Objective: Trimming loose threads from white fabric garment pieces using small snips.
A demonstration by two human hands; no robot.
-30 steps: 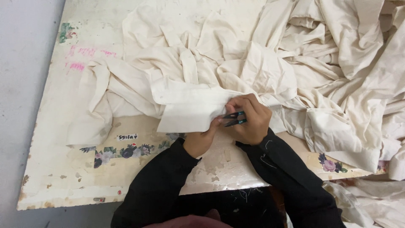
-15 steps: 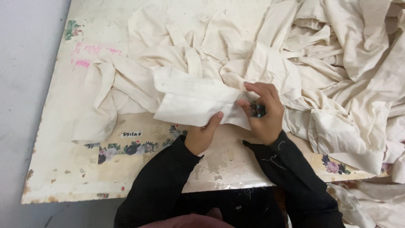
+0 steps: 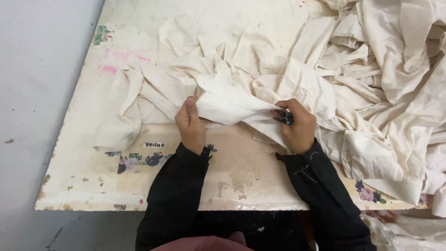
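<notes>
1. Currently left hand (image 3: 190,123) pinches cream cloth strip (image 3: 232,107), near table (image 3: 83,153) edge.
2. Right hand (image 3: 295,125) clenched on strip's other end plus small dark tool (image 3: 284,117), likely thread snips.
3. Trimming looks underway; big cloth pile (image 3: 371,69) right seems still unprocessed.

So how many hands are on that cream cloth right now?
2. The left hand pinches the folded cream cloth at its left end; the right hand grips its right end along with a small dark tool.
</notes>
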